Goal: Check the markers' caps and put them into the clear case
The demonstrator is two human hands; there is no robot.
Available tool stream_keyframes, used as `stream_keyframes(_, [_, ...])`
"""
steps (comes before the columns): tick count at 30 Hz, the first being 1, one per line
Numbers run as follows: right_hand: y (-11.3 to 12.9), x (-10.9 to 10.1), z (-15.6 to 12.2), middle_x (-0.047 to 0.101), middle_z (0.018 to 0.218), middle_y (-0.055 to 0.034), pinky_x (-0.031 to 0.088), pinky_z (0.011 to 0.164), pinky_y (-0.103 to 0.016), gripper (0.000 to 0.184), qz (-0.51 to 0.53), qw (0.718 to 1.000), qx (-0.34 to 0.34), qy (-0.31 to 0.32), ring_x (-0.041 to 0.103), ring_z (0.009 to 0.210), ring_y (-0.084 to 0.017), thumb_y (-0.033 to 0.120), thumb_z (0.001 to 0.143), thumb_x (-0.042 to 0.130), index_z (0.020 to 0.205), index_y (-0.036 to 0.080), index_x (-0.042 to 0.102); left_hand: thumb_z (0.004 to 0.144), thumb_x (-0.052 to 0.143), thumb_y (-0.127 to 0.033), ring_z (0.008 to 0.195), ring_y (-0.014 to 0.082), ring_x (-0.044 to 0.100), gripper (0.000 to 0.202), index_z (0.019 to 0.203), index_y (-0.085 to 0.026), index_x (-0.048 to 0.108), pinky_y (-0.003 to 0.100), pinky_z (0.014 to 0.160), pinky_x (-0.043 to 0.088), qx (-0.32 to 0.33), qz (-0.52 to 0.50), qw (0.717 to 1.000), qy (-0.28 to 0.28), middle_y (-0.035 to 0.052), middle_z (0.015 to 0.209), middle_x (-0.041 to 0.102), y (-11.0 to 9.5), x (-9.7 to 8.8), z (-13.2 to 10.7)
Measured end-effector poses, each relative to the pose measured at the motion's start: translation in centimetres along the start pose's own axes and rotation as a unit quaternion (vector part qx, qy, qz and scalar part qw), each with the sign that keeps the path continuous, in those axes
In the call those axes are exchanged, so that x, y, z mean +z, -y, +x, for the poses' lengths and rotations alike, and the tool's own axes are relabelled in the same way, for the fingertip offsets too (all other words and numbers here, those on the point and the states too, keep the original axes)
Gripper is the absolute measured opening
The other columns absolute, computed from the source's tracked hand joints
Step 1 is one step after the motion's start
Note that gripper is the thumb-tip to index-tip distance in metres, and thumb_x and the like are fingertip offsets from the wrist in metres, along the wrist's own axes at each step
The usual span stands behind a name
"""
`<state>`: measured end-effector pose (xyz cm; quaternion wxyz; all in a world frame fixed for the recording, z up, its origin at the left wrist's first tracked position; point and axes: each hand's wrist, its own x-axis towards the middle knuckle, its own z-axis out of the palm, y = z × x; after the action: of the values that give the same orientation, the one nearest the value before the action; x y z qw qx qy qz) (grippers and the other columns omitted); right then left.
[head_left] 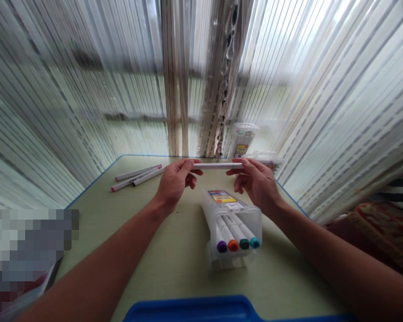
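Note:
A white marker (216, 166) lies level across the middle of the view, held up over the table's far part. My left hand (177, 179) pinches its left end between thumb and fingers. At the other end, my right hand (255, 179) grips it the same way; the tips of the marker are partly hidden by the fingers. Below the hands, a clear plastic case (206, 214) rests on its side with its open end towards me. Inside it are several white markers (233, 228) with purple, orange, dark green and turquoise ends.
Several white markers (137, 175) with pink ends lie at the table's far left. Another clear case (243, 138) stands at the back right, beside a clear plastic piece (267, 157). String curtains (130, 89) hang behind the green table (168, 268). A blue edge piece (188, 308) is nearest me.

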<state>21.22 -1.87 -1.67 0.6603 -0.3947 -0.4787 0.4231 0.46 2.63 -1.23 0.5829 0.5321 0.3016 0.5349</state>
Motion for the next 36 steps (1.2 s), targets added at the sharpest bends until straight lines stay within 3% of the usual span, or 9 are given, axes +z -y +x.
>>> stream_keyframes(15, [-0.17, 0.01, 0.14, 0.077, 0.074, -0.0061, 0.038, 0.032, -0.02, 0.038, -0.008, 1.0, -0.008, -0.016, 0.06, 0.037, -0.012, 0.051, 0.081, 0.073, 0.094, 0.016, 0.069, 0.082, 0.072, -0.032, 0.047, 0.0071, 0.051, 0.029, 0.098, -0.009, 0.071, 0.021, 0.046, 0.041, 0.019, 0.017, 1.0, 0.004, 0.0055, 0.071, 0.07, 0.09, -0.05, 0.19])
stream_keyframes(26, [-0.31, -0.01, 0.02, 0.076, 0.074, -0.0049, 0.039, 0.033, -0.018, 0.033, -0.026, 0.999, -0.029, -0.002, 0.06, 0.038, -0.01, 0.041, 0.076, 0.082, 0.093, 0.015, 0.069, 0.073, 0.082, -0.035, 0.047, 0.0065, 0.05, 0.037, 0.095, -0.008, 0.07, 0.021, 0.045, 0.038, 0.035, 0.044, 0.998, 0.013, 0.0038, 0.069, 0.069, 0.21, -0.19, 0.26])
stream_keyframes(36, [-0.3, 0.03, -0.01, 0.075, 0.076, -0.0043, 0.039, 0.034, -0.019, 0.035, -0.043, 0.998, -0.035, 0.005, 0.059, 0.039, -0.009, 0.043, 0.074, 0.083, 0.091, 0.016, 0.068, 0.068, 0.085, -0.038, 0.047, 0.0064, 0.049, 0.037, 0.087, -0.009, 0.07, 0.022, 0.045, 0.037, 0.052, 0.067, 0.996, 0.014, 0.0013, 0.067, 0.065, 0.05, -0.03, -0.01])
